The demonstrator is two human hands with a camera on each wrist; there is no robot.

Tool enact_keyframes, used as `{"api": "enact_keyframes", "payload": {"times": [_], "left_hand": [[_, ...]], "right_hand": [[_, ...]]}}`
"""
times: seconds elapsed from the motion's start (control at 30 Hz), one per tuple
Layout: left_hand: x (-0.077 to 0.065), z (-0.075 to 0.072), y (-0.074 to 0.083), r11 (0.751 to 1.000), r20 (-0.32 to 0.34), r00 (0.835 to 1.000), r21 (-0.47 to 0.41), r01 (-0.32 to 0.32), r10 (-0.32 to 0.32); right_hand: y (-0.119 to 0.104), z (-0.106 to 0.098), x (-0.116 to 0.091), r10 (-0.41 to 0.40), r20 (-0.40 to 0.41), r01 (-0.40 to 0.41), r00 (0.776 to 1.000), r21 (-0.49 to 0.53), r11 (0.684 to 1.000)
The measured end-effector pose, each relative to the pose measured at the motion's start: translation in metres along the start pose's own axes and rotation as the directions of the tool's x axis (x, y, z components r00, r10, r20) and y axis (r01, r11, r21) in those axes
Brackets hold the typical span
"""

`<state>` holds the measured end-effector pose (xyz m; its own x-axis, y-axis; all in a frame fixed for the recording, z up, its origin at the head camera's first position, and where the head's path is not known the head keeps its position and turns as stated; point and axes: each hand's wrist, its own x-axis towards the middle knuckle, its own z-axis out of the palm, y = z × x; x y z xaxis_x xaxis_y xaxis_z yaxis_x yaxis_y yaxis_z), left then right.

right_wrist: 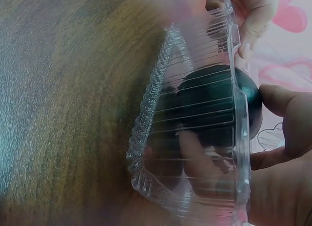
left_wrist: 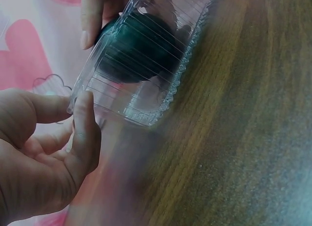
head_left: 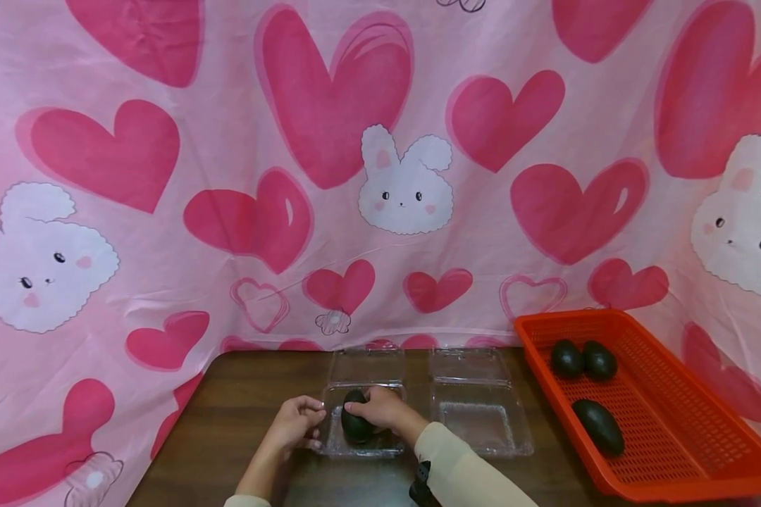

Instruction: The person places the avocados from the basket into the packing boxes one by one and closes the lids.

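A dark green avocado [head_left: 357,422] is inside the left clear plastic clamshell container [head_left: 332,445], whose lid lies folded back. My right hand [head_left: 390,410] grips this avocado, with the thumb across its near side and fingers reaching into the container. In the right wrist view the avocado [right_wrist: 209,101] shows through the ribbed clear wall. At the container's left rim, my left hand [head_left: 294,424] pinches the edge between thumb and finger, seen closely in the left wrist view, where the container wall [left_wrist: 109,96] stands beside the fingers.
A second clear clamshell container [head_left: 521,431] lies open to the right on the wooden table [head_left: 247,394]. Further right stands an orange-red plastic basket [head_left: 678,394] holding three more avocados [head_left: 599,427]. A pink heart-patterned cloth [head_left: 330,232] hangs behind the table.
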<state>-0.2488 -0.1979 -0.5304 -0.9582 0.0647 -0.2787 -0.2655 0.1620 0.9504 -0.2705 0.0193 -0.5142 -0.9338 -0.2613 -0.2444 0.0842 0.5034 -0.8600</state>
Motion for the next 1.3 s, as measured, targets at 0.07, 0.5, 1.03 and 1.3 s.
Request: {"api": "enact_keyframes", "payload": {"times": [0.07, 0.5, 1.03, 1.3], "left_hand": [[0.000, 0.000, 0.000, 1.000, -0.004, 1.000, -0.006, -0.003, 0.003], [-0.001, 0.000, -0.002, 1.000, 0.015, 1.000, -0.025, -0.003, 0.004], [0.001, 0.000, -0.003, 0.999, 0.012, 1.000, -0.035, -0.015, 0.015], [0.000, -0.001, -0.002, 0.999, 0.020, 1.000, -0.034, -0.009, 0.010]], "right_hand": [[-0.001, 0.000, -0.001, 0.000, -0.002, 0.000, 1.000, -0.001, 1.000], [-0.001, 0.000, -0.001, 0.002, 0.009, -0.002, 1.000, 0.018, 1.000], [-0.010, -0.020, -0.011, -0.047, -0.005, 0.047, 0.999, -0.065, 0.997], [-0.023, -0.042, -0.031, -0.145, 0.030, 0.147, 0.989, -0.089, 0.985]]}}
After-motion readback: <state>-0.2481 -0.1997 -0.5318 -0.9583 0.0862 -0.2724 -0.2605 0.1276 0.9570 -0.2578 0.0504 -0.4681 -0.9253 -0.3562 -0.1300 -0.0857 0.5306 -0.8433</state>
